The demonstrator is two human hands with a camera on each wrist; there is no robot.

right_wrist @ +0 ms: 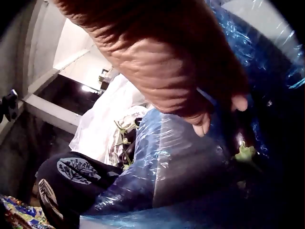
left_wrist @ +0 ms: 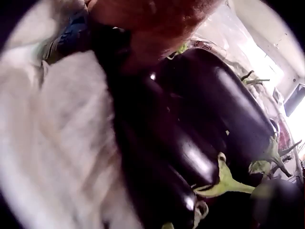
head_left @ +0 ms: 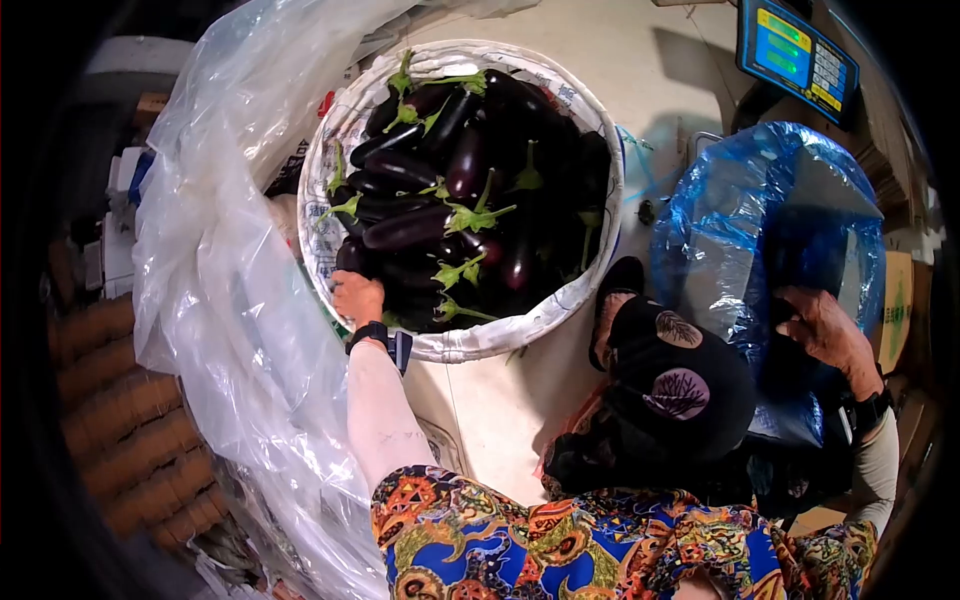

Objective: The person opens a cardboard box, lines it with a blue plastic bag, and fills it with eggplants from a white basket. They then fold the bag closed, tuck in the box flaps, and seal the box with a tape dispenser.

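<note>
A round basket point(head_left: 308, 200), lined with printed white sheeting, holds many dark purple eggplants point(head_left: 405, 228) with green caps and stems. At its near left edge my left hand point(head_left: 358, 298) grips an eggplant point(head_left: 350, 256); in the left wrist view the fingers lie over the dark skins, beside more eggplants point(left_wrist: 228, 95). My right hand point(head_left: 828, 335) is inside the mouth of a blue plastic bag point(head_left: 705, 225). In the right wrist view its thumb and a fingertip are apart, the fingertip overlapping an eggplant point(right_wrist: 245, 152) in the bag.
A large clear plastic sheet point(head_left: 230, 300) drapes along the basket's left side. A scale display point(head_left: 798, 58) with lit digits stands at the back right. The person's knee point(head_left: 680, 370) is between basket and bag. Cardboard point(head_left: 895, 310) stands beyond the bag.
</note>
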